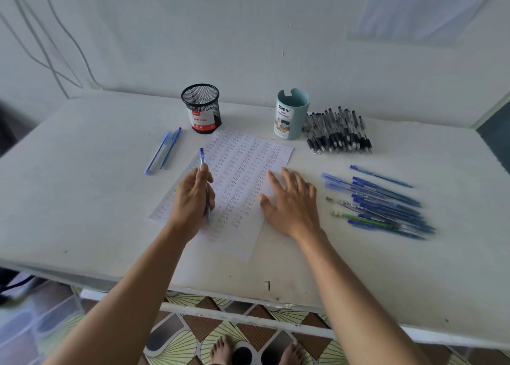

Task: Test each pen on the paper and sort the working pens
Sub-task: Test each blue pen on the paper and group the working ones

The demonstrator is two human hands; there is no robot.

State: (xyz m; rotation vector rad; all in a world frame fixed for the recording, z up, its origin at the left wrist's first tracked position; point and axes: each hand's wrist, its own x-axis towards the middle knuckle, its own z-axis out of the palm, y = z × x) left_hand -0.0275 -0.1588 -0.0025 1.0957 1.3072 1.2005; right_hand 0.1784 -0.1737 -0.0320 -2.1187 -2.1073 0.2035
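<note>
While right grip (289, 201) rests on paper (242, 168), left grip (190, 196) holds blue pen (202, 156).

Home room, by look of it. Bare feet (220, 351) on patterned floor tiles (193, 334), yellow-green fans and brown blocks. Plain white wall (248, 33), loose cables (53, 70) hanging down it at left. Pale cloth (414, 8) hung at upper right. Scuffed white table (82, 199) set against wall. Translucent plastic box (41, 317) on floor, lower left. Mesh pen cup (200, 107) and blue desk organizer (292, 113) on table, shop labels on both.
</note>
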